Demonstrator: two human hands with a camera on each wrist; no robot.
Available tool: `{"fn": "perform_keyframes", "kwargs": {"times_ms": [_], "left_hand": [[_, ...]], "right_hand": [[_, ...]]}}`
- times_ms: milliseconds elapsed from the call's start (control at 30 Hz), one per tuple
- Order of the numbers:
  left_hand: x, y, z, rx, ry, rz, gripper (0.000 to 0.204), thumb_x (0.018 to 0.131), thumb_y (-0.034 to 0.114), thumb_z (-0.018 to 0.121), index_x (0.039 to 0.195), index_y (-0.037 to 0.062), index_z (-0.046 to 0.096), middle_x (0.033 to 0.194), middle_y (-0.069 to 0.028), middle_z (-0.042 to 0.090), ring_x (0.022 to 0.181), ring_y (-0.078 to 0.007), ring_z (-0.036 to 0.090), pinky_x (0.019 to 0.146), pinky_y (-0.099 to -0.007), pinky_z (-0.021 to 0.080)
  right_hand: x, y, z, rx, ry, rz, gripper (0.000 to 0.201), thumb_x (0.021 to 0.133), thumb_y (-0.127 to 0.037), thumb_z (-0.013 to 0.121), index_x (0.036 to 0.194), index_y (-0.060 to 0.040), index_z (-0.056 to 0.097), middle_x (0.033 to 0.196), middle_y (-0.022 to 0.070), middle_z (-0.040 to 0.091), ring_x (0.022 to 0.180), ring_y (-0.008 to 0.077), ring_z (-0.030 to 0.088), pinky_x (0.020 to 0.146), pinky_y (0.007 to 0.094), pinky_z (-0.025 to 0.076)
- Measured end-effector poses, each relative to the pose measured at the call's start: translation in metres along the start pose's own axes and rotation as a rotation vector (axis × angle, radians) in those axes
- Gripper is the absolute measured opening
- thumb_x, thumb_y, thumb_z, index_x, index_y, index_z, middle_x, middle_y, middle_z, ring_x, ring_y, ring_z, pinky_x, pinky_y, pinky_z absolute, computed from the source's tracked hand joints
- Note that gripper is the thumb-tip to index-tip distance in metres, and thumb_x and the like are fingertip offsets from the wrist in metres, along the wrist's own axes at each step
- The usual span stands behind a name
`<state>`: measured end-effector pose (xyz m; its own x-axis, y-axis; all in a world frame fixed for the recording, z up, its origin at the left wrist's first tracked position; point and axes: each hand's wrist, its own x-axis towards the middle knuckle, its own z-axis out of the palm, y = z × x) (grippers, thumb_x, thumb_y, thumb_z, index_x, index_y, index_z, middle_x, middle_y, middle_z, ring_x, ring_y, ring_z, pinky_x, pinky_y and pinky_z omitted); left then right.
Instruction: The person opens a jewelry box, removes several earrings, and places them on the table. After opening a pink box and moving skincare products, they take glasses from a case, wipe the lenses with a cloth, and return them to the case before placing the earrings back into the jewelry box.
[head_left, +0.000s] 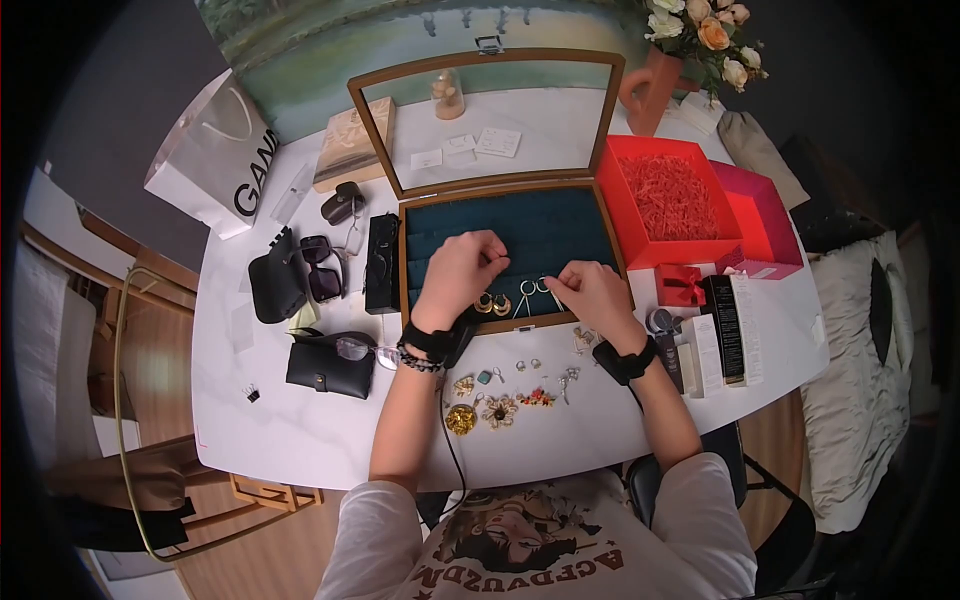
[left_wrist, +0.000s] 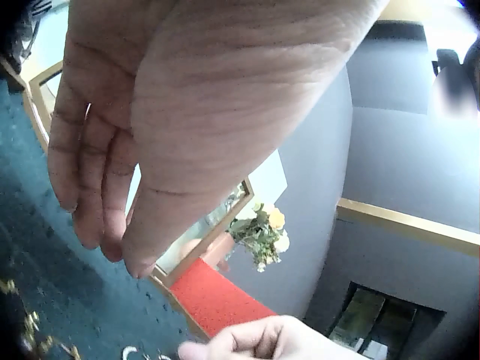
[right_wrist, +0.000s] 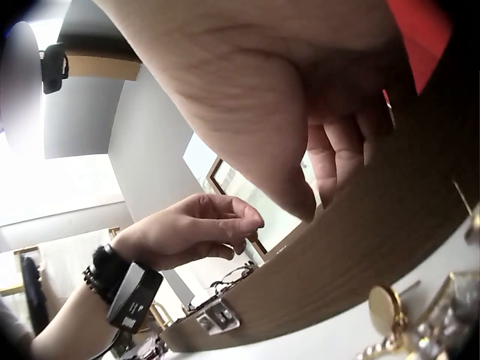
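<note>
In the head view a wooden jewelry box (head_left: 403, 250) with dark teal lining stands with its glass lid up. My left hand (head_left: 462, 275) hovers over the lining, fingers loosely bent, thumb near the fingertips, nothing visible in them. Gold earrings (head_left: 501, 305) lie below it by the front edge. My right hand (head_left: 595, 298) is over the front right part, its fingertips at a hoop earring (head_left: 542, 286); whether they pinch it is hidden. Another hoop earring (head_left: 527, 288) with thin bars lies just left. In the right wrist view my left hand (right_wrist: 191, 229) hangs above the box's wooden front (right_wrist: 300, 277).
Loose jewelry, including a gold flower piece (head_left: 499, 411), lies in front of the box. Sunglasses (head_left: 322, 268) and a black case (head_left: 330, 366) are at left. A red box (head_left: 668, 195) with shredded paper, small cartons (head_left: 702, 355) and a flower vase (head_left: 655, 92) stand at right.
</note>
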<state>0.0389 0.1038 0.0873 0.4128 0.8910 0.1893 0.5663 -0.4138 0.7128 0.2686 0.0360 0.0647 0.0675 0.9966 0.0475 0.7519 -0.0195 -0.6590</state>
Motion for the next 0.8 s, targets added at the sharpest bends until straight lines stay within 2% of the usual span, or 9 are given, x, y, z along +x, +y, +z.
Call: {"fn": "perform_keyframes", "kwargs": {"times_ms": [33,100,167,200,233,333,567,633,800], "left_hand": [[0.000,-0.001,-0.005,0.014,-0.002,-0.003,0.014,0.082,0.007,0.082,0.093,0.0018,0.075,0.083,-0.0094,0.076,0.071,-0.0195,0.073,0.067,-0.0313,0.056],[-0.001,-0.002,-0.007,0.014,-0.021,0.017,0.015,0.081,0.006,0.082,0.093,0.0014,0.075,0.081,-0.0091,0.075,0.069,-0.0187,0.071,0.065,-0.0312,0.055],[-0.004,-0.004,-0.001,-0.042,-0.155,0.111,0.016,0.080,0.004,0.083,0.093,0.0014,0.075,0.080,-0.0087,0.073,0.070,-0.0193,0.070,0.064,-0.0321,0.054],[-0.005,-0.004,0.004,-0.061,-0.223,0.101,0.018,0.076,0.004,0.084,0.092,0.0022,0.075,0.080,-0.0094,0.073,0.071,-0.0227,0.071,0.065,-0.0339,0.054],[-0.006,-0.003,0.009,-0.062,-0.220,0.100,0.018,0.076,0.004,0.084,0.092,0.0022,0.075,0.080,-0.0094,0.073,0.071,-0.0227,0.071,0.065,-0.0339,0.054],[-0.007,0.002,0.020,0.037,-0.275,0.123,0.017,0.071,0.005,0.084,0.085,0.0049,0.073,0.079,-0.0097,0.072,0.079,-0.0304,0.071,0.070,-0.0395,0.055],[-0.015,0.002,0.024,0.169,-0.210,0.123,0.016,0.070,0.006,0.084,0.080,0.0042,0.072,0.077,-0.0109,0.071,0.086,-0.0325,0.070,0.077,-0.0430,0.055],[-0.013,-0.005,0.032,0.167,-0.175,0.176,0.013,0.074,0.009,0.084,0.082,0.0049,0.075,0.073,-0.0111,0.069,0.076,-0.0310,0.070,0.068,-0.0401,0.053],[-0.011,-0.010,0.041,0.134,-0.177,0.145,0.011,0.077,0.011,0.083,0.077,0.0043,0.075,0.075,-0.0132,0.070,0.074,-0.0318,0.070,0.067,-0.0413,0.053]], "right_hand": [[-0.001,0.001,-0.004,-0.006,-0.048,-0.027,0.031,0.091,-0.032,0.077,0.080,-0.0032,0.074,0.065,0.0090,0.070,0.060,0.0237,0.069,0.056,0.0360,0.047],[-0.003,0.004,-0.006,-0.012,-0.096,-0.055,0.031,0.091,-0.031,0.078,0.079,-0.0033,0.074,0.066,0.0090,0.070,0.061,0.0238,0.069,0.056,0.0360,0.048],[-0.003,0.009,-0.004,-0.060,-0.118,-0.093,0.029,0.088,-0.031,0.079,0.078,-0.0042,0.074,0.067,0.0082,0.071,0.062,0.0243,0.069,0.057,0.0356,0.048],[-0.002,0.010,-0.002,-0.061,-0.120,-0.095,0.029,0.088,-0.031,0.079,0.078,-0.0042,0.074,0.067,0.0082,0.071,0.062,0.0243,0.069,0.057,0.0356,0.048],[-0.002,0.010,-0.001,-0.091,-0.084,-0.079,0.028,0.087,-0.030,0.080,0.078,-0.0045,0.075,0.067,0.0078,0.071,0.063,0.0245,0.070,0.058,0.0357,0.049],[-0.002,0.011,0.001,-0.144,-0.025,-0.076,0.026,0.086,-0.030,0.081,0.079,-0.0050,0.075,0.069,0.0074,0.072,0.064,0.0249,0.070,0.058,0.0358,0.049],[-0.003,0.011,-0.002,-0.113,-0.050,-0.089,0.024,0.088,-0.029,0.079,0.083,-0.0057,0.077,0.072,0.0075,0.074,0.067,0.0255,0.072,0.060,0.0358,0.051],[-0.004,0.009,0.001,-0.113,-0.059,-0.075,0.023,0.087,-0.029,0.079,0.084,-0.0061,0.077,0.073,0.0073,0.075,0.069,0.0254,0.073,0.061,0.0356,0.052],[-0.004,0.006,0.003,-0.100,-0.074,-0.054,0.021,0.087,-0.028,0.078,0.084,-0.0073,0.078,0.075,0.0067,0.075,0.071,0.0253,0.074,0.061,0.0355,0.052]]}}
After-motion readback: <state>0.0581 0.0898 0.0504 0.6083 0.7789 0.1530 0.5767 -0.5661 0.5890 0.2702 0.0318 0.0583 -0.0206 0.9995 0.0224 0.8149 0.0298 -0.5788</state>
